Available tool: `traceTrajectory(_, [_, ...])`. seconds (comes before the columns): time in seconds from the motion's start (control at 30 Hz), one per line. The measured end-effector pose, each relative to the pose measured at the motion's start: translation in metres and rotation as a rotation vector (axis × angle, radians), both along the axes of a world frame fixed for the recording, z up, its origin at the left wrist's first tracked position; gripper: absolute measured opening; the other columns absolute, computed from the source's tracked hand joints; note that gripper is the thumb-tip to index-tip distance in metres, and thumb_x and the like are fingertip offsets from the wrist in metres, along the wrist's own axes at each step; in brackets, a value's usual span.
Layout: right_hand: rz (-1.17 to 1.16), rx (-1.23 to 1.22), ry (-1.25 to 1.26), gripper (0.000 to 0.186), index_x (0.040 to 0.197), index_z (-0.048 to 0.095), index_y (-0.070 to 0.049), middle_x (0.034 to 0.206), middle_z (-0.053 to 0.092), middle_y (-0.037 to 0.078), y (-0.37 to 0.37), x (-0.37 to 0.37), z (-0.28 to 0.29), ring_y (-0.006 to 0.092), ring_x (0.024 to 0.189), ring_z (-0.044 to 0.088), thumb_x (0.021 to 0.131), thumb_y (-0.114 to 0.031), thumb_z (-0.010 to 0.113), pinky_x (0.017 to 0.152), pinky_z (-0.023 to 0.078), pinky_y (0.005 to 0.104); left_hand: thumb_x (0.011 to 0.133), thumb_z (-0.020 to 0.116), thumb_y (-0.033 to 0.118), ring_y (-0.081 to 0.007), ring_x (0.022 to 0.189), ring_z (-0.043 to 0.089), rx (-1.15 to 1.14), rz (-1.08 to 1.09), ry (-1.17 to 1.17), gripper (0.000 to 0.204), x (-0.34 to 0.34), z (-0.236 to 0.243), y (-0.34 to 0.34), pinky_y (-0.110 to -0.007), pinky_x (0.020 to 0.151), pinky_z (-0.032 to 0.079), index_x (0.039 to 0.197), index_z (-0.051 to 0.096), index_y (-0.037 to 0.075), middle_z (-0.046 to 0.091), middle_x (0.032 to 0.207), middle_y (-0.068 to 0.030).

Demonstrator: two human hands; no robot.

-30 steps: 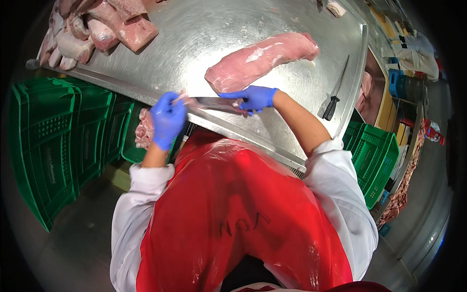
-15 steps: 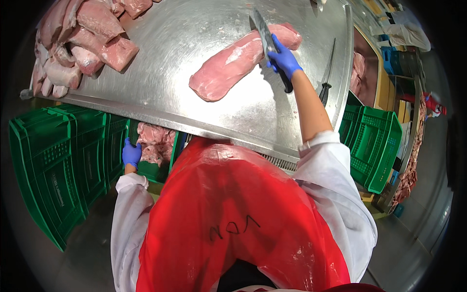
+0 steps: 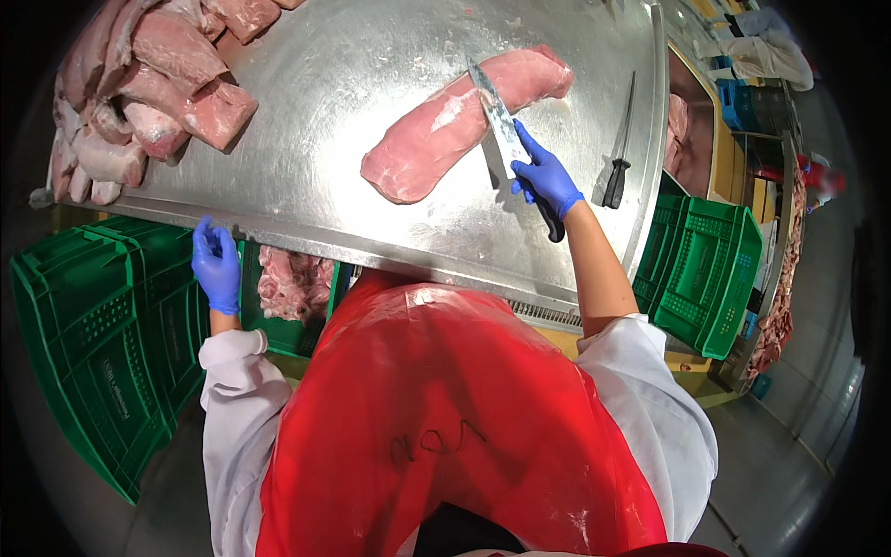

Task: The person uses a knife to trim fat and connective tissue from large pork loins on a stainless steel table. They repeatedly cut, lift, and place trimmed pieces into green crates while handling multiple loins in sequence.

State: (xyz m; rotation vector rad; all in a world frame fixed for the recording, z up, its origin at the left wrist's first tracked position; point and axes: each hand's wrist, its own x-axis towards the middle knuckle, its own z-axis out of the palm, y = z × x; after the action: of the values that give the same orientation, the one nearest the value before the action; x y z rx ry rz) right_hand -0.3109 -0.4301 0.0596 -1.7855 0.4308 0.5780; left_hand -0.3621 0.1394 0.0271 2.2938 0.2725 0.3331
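Note:
My gloved right hand (image 3: 548, 176) is closed on a broad knife (image 3: 494, 111), its black handle low and its blade tip lying over the middle of a long pink piece of boneless meat (image 3: 413, 153) on the steel table (image 3: 306, 176). My gloved left hand (image 3: 217, 265) hangs just outside the table's near edge, above green crates (image 3: 102, 316), fingers loosely bent and apart, holding nothing visible. Right of my right hand lies a slim knife (image 3: 615, 176) with a black handle.
Many meat cuts (image 3: 162, 111) are piled at upper left. A crate of meat pieces (image 3: 292, 283) sits under the near edge. At right are another green crate (image 3: 691, 269) and a tub with meat (image 3: 676, 130). A person in white (image 3: 770, 60) is at upper right.
My left hand has left the scrap near the knife, dropped to the crates, then risen slightly. My right hand swung the knife up across the meat, then drew slightly back toward me.

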Motion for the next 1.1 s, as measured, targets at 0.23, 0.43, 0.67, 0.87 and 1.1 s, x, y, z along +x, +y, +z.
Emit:
traceTrajectory(0.23, [0.044, -0.102, -0.004, 0.072, 0.158, 0.032, -0.033, 0.076, 0.066, 0.008, 0.008, 0.028, -0.008, 0.0112, 0.051, 0.055, 0.095, -0.008, 0.057, 0.05, 0.048, 0.0289, 0.093, 0.065, 0.006, -0.0081, 0.073, 0.056, 0.062, -0.231, -0.108, 0.038, 0.04, 0.039, -0.042, -0.025, 0.065, 0.048, 0.13, 0.059, 0.001, 0.066, 0.091, -0.0036])
traceTrajectory(0.43, [0.045, -0.035, 0.028, 0.071, 0.158, 0.032, -0.03, 0.073, 0.064, 0.006, 0.02, 0.013, 0.0, 0.0102, 0.048, 0.053, 0.095, -0.007, 0.057, 0.048, 0.046, 0.0271, 0.092, 0.066, 0.005, -0.0077, 0.074, 0.056, -0.087, -0.229, -0.095, 0.038, 0.054, 0.024, -0.044, -0.025, 0.065, 0.048, 0.13, 0.06, 0.002, 0.066, 0.09, -0.0028])
traceTrajectory(0.67, [0.094, -0.048, 0.06, 0.07, 0.157, 0.033, -0.032, 0.074, 0.063, 0.006, 0.022, -0.029, 0.01, 0.0092, 0.053, 0.054, 0.095, -0.01, 0.059, 0.051, 0.048, 0.0275, 0.096, 0.062, 0.002, -0.0067, 0.08, 0.056, -0.04, -0.261, -0.092, 0.035, 0.064, 0.036, -0.043, -0.024, 0.072, 0.049, 0.131, 0.059, 0.0, 0.064, 0.095, -0.0007])
traceTrajectory(0.87, [0.174, -0.112, 0.068, 0.072, 0.157, 0.032, -0.033, 0.073, 0.062, 0.006, 0.023, -0.027, 0.008, 0.0092, 0.053, 0.054, 0.095, -0.011, 0.06, 0.052, 0.049, 0.0276, 0.095, 0.063, 0.002, -0.0058, 0.079, 0.055, -0.146, -0.319, -0.132, 0.035, 0.087, 0.049, -0.072, -0.022, 0.071, 0.047, 0.13, 0.059, 0.001, 0.062, 0.094, -0.0003])
traceTrajectory(1.1, [0.225, -0.051, 0.323, 0.077, 0.157, 0.03, -0.039, 0.074, 0.063, 0.002, -0.007, -0.12, 0.052, 0.0069, 0.057, 0.058, 0.095, -0.003, 0.059, 0.049, 0.048, 0.0225, 0.092, 0.068, 0.013, -0.0081, 0.063, 0.051, -0.209, -0.482, -0.133, 0.038, 0.151, 0.049, -0.198, -0.025, 0.061, 0.048, 0.128, 0.063, 0.008, 0.058, 0.074, -0.0023])
